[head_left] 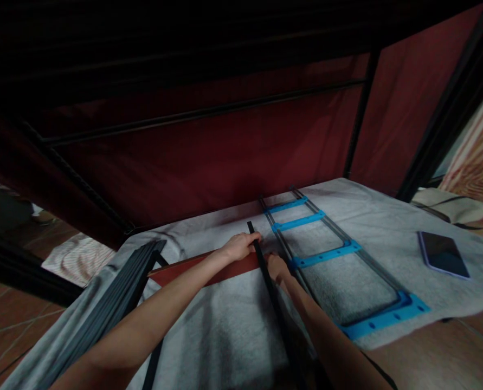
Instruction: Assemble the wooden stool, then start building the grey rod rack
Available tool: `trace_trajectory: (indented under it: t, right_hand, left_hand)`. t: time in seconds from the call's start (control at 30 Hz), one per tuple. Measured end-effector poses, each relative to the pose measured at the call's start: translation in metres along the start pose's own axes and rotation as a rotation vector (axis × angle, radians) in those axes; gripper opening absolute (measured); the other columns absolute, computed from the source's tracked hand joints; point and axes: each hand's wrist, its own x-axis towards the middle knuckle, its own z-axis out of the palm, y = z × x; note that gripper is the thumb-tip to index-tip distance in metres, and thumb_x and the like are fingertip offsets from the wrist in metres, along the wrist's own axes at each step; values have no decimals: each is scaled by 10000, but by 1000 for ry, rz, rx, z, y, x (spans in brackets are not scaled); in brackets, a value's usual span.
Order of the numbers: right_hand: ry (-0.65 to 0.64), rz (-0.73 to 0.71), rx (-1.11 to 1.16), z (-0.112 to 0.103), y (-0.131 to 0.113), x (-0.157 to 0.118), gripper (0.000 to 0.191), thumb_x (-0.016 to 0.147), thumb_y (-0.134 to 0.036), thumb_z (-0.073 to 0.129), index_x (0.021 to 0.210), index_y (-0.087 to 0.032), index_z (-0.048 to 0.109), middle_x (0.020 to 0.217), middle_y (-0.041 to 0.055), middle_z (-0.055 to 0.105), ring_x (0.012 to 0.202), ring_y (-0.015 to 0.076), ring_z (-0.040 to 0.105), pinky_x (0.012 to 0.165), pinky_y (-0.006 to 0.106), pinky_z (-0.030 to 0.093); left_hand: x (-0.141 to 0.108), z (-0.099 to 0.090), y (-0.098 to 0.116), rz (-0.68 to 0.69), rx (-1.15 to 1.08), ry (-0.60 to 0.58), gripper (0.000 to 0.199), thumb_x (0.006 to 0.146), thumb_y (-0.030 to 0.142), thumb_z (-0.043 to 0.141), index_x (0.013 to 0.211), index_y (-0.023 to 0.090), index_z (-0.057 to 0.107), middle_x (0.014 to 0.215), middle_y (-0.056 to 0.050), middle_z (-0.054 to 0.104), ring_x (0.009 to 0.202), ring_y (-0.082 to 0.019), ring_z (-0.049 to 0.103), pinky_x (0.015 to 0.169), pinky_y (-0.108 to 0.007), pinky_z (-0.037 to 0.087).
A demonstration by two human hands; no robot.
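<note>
My left hand is closed around a long black bar, just below its far end. The bar runs down toward me. A reddish-brown board lies crosswise, passing under my left forearm, with its right end against or close to the bar. My right hand is curled on the bar's right side, by the board's end. Its fingertips are partly hidden, so whatever they pinch cannot be made out. Another black bar shows at the board's left side, mostly covered by my left arm.
A grey cloth covers the work surface. Several dark grey bars are stacked at left. At right lie grey rail frames with blue crosspieces, and beyond them a phone. A dark red panel borders the far side.
</note>
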Motion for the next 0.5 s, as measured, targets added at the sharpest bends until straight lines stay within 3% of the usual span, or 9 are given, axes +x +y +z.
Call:
trace_trajectory:
  t: [0.13,0.5]
  right_hand:
    - [-7,-6,16,-4,-1,4,179,837,-105,539,905,-146,699,949,144,699,877,220,662,750,268,454]
    - [-41,-100,40,-11,1,1,244,844,-97,471,938,-187,677,934,88,700,876,180,644,741,224,423]
  left_hand:
    - [-5,-3,-1,37,-94,16,161,761,187,581,906,249,614,751,22,636,691,-150,584,606,-221,376]
    - [-13,-11,3,50,-145,37,129,769,218,560,885,249,605,731,23,615,675,-149,563,610,-228,367]
